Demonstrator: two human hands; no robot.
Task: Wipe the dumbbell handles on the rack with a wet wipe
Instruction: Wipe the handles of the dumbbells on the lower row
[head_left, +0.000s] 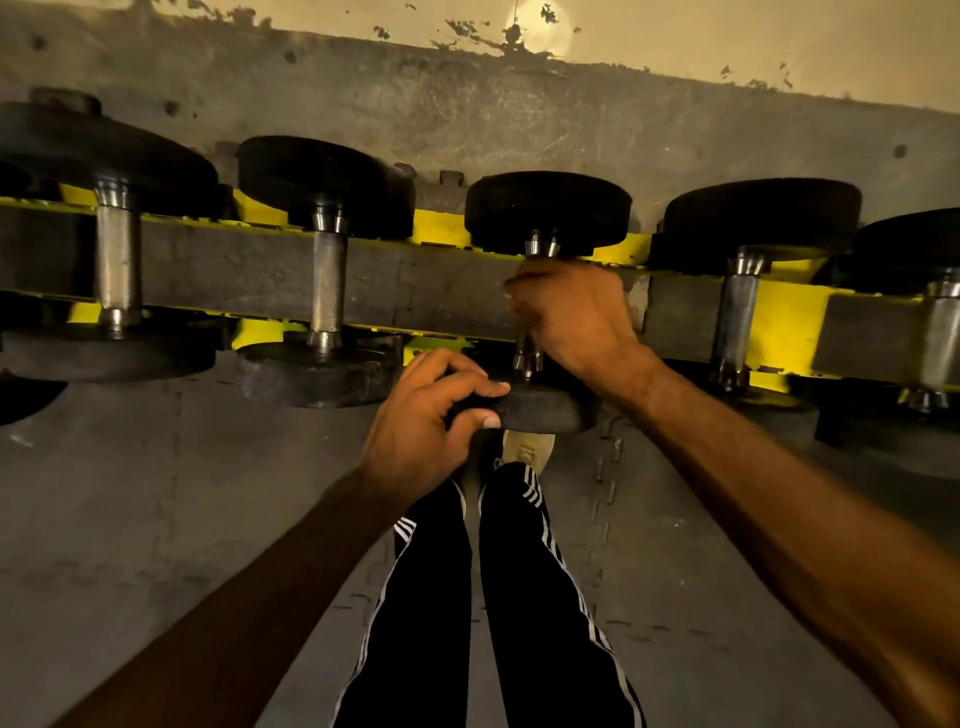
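— which one does the person work on?
— the middle dumbbell (548, 210). it lies across the yellow rack (441, 228), with other dumbbells (327, 280) beside it, two on each side.
— and the hands?
— the right hand (571, 317) is around the handle (527, 358), with the fingers curled close about it. only the steel ends of the handle show above and below the hand. if a wipe is under the palm, i cannot tell.
— the left one?
— the left hand (426, 421) grips the near black weight (550, 410) of the same dumbbell, fingers bent over its top, thumb on its edge.
— and below?
— grey floor (156, 493), black striped trousers (519, 597), one pale shoe (527, 449) just under that weight.
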